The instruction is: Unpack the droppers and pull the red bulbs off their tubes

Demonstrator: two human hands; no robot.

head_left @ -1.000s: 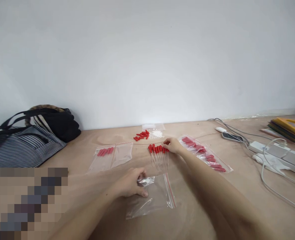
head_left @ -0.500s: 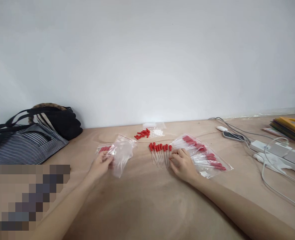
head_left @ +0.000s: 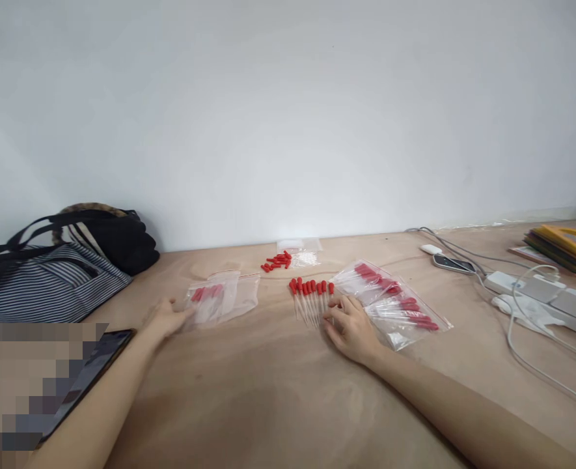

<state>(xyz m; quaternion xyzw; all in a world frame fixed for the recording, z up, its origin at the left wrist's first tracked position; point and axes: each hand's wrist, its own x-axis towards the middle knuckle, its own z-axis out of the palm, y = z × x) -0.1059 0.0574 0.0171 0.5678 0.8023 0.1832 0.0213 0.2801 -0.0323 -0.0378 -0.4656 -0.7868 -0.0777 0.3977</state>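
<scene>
My left hand (head_left: pixel 168 316) is slightly blurred, its fingers apart beside the left edge of a clear zip bag (head_left: pixel 214 311). Inside that bag show several red dropper bulbs (head_left: pixel 207 292). A second, flat clear bag (head_left: pixel 246 291) overlaps it on the right. In the middle lies a row of droppers (head_left: pixel 311 301) with red bulbs and thin clear tubes. My right hand (head_left: pixel 350 327) rests at the row's right end, fingers curled in by the tubes; what lies between its fingertips is hidden. Right of it spreads a clear bag of droppers (head_left: pixel 390 299).
Loose red bulbs (head_left: pixel 276 261) lie at the back beside clear tubes on a plastic bag (head_left: pixel 304 253). A striped bag (head_left: pixel 48 280) stands at left, near a dark tablet-like device (head_left: pixel 92 365). Power strips (head_left: pixel 546 293), cables and stacked yellow-topped boards (head_left: pixel 565 247) occupy the right.
My left hand has let go of the clear bags and drawn back to the left. The lifted bag now lies flat. My right hand stays almost in place.
</scene>
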